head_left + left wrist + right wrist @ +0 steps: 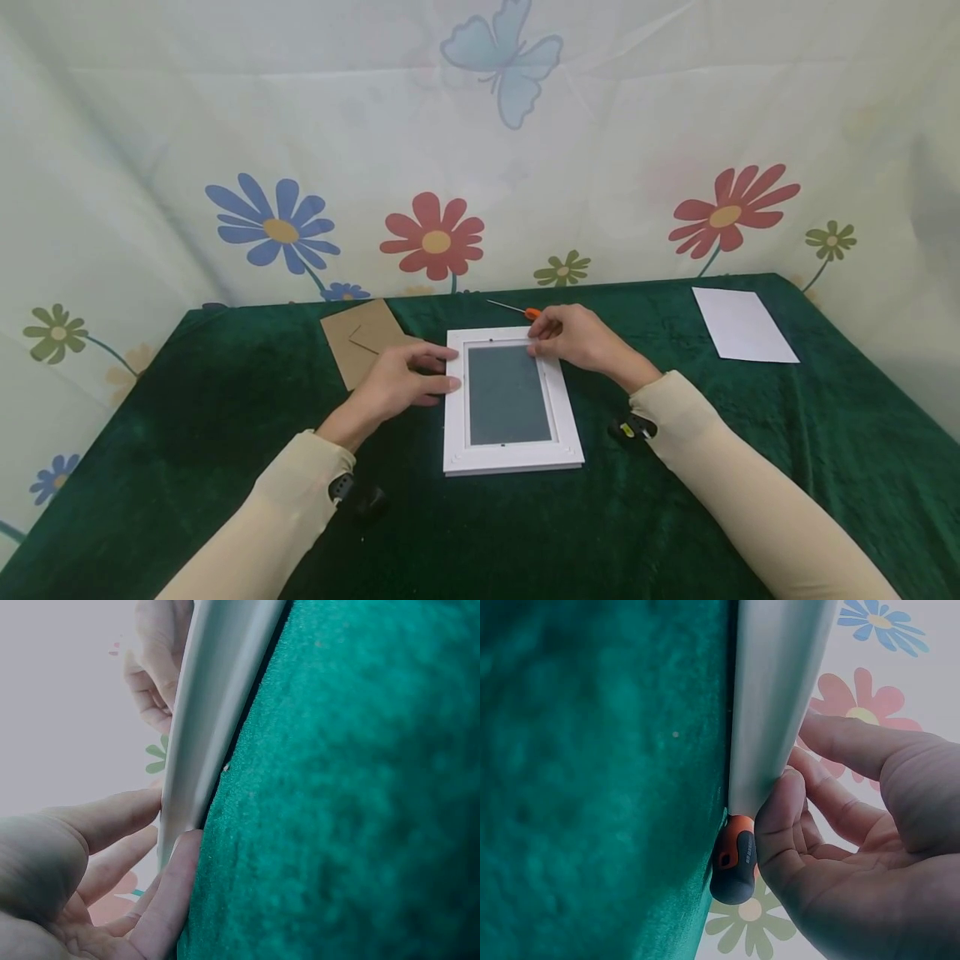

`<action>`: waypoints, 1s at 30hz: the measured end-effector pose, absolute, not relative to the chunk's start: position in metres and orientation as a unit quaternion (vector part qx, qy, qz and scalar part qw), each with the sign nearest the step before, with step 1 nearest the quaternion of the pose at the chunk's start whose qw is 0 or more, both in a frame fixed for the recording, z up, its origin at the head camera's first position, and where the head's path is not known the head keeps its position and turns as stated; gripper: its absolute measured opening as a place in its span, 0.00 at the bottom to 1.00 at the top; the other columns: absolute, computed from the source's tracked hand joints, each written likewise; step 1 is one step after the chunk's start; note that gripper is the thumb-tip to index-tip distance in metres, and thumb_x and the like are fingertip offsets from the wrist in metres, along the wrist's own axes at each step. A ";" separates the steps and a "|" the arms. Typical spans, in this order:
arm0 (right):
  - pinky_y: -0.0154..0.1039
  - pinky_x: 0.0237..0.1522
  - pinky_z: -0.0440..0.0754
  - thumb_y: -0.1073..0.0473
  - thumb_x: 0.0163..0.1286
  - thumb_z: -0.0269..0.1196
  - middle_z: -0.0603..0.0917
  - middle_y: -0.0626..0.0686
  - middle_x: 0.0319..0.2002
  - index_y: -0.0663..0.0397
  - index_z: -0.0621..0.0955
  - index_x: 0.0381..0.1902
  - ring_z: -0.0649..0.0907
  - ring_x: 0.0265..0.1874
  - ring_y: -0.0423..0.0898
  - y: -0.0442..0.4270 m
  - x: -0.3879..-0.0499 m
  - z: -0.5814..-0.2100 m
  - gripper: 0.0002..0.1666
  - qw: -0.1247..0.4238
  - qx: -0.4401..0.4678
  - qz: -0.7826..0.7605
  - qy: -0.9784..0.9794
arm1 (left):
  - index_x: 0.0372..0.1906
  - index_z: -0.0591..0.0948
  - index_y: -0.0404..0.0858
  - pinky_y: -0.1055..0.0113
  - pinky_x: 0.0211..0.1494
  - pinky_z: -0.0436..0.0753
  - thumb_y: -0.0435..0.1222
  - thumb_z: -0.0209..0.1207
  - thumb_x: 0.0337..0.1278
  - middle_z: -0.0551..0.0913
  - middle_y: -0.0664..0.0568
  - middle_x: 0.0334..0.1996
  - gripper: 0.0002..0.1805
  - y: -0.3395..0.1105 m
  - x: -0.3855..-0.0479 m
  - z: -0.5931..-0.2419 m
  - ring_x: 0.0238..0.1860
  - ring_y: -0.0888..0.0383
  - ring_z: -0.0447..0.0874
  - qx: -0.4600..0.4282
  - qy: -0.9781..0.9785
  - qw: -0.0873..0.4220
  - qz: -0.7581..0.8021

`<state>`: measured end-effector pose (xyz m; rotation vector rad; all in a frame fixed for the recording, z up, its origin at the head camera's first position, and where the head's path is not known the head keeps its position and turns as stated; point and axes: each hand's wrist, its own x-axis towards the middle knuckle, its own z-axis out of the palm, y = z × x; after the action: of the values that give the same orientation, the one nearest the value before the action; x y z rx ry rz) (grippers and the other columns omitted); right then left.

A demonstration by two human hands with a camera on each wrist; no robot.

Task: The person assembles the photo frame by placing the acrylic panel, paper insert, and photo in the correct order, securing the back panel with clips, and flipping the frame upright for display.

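Note:
A white picture frame (513, 457) lies flat on the green cloth, with a grey-green panel (508, 396) in its opening. Small dark tabs show along its inner edge. On its left side rests my left hand (393, 379), fingers fairly straight; the left wrist view shows fingertips against the outer edge (214, 690). My right hand (581, 337) holds the upper right corner with bent fingers and thumb. In the right wrist view that hand (862, 802) is at the frame's side, close to a screwdriver handle (733, 862). Whether it touches a tab is hidden.
Behind the frame lies the screwdriver (531, 314), its thin shaft pointing left. A brown backing board (348, 350) with a stand outline is at the left, partly behind my left hand. White paper (746, 325) lies at the right. A flowered curtain (600, 167) hangs behind the table.

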<state>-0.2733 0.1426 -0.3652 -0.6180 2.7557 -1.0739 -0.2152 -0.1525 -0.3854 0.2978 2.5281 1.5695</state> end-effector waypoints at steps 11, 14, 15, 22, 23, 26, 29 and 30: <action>0.44 0.45 0.83 0.60 0.72 0.73 0.86 0.55 0.43 0.61 0.86 0.51 0.82 0.41 0.52 0.142 -0.273 -0.365 0.14 0.064 -0.198 -0.357 0.910 | 0.66 0.83 0.35 0.52 0.51 0.90 0.34 0.74 0.64 0.82 0.36 0.57 0.27 -0.152 -0.215 -0.385 0.49 0.42 0.88 0.098 0.843 0.076 0.523; 0.45 0.45 0.83 0.60 0.72 0.73 0.86 0.55 0.43 0.61 0.86 0.51 0.82 0.41 0.52 0.143 -0.273 -0.365 0.14 0.063 -0.198 -0.360 0.910 | 0.66 0.83 0.35 0.52 0.51 0.90 0.35 0.74 0.64 0.82 0.36 0.57 0.27 -0.152 -0.215 -0.384 0.49 0.42 0.88 0.100 0.844 0.076 0.522; 0.45 0.46 0.83 0.60 0.72 0.73 0.86 0.55 0.43 0.61 0.86 0.51 0.82 0.41 0.52 0.143 -0.273 -0.365 0.14 0.064 -0.198 -0.361 0.909 | 0.66 0.83 0.35 0.52 0.51 0.90 0.35 0.74 0.64 0.82 0.36 0.57 0.27 -0.152 -0.214 -0.385 0.49 0.42 0.88 0.100 0.844 0.076 0.522; 0.45 0.46 0.83 0.57 0.73 0.73 0.87 0.55 0.44 0.60 0.86 0.51 0.82 0.42 0.52 0.145 -0.273 -0.362 0.14 0.070 -0.199 -0.364 0.907 | 0.66 0.83 0.35 0.52 0.51 0.90 0.35 0.74 0.64 0.82 0.36 0.56 0.27 -0.152 -0.215 -0.385 0.48 0.43 0.88 0.099 0.843 0.078 0.522; 0.45 0.46 0.84 0.57 0.73 0.73 0.87 0.55 0.44 0.60 0.86 0.52 0.82 0.42 0.52 0.145 -0.273 -0.362 0.15 0.071 -0.200 -0.364 0.907 | 0.66 0.83 0.35 0.53 0.51 0.90 0.35 0.74 0.64 0.82 0.37 0.56 0.27 -0.152 -0.215 -0.385 0.48 0.43 0.88 0.097 0.844 0.079 0.522; 0.46 0.47 0.86 0.56 0.73 0.72 0.87 0.56 0.45 0.60 0.86 0.53 0.83 0.42 0.52 0.148 -0.274 -0.358 0.16 0.074 -0.201 -0.367 0.905 | 0.66 0.83 0.36 0.53 0.51 0.90 0.35 0.74 0.64 0.82 0.38 0.56 0.26 -0.152 -0.215 -0.385 0.48 0.43 0.88 0.093 0.844 0.080 0.522; 0.47 0.48 0.88 0.55 0.74 0.71 0.87 0.57 0.46 0.61 0.85 0.54 0.84 0.41 0.53 0.152 -0.275 -0.353 0.17 0.072 -0.195 -0.374 0.904 | 0.66 0.84 0.37 0.54 0.51 0.90 0.35 0.74 0.64 0.82 0.38 0.57 0.26 -0.153 -0.215 -0.385 0.48 0.44 0.88 0.089 0.845 0.080 0.520; 0.47 0.48 0.88 0.55 0.74 0.71 0.87 0.57 0.46 0.61 0.85 0.54 0.85 0.41 0.53 0.154 -0.275 -0.352 0.18 0.071 -0.191 -0.377 0.904 | 0.66 0.84 0.37 0.54 0.51 0.90 0.35 0.74 0.64 0.82 0.38 0.57 0.26 -0.153 -0.215 -0.385 0.48 0.44 0.88 0.089 0.846 0.080 0.520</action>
<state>-0.2749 0.1536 -0.3516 -0.5739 2.7176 -1.1337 -0.2151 -0.1528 -0.3850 0.2654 2.5291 1.5544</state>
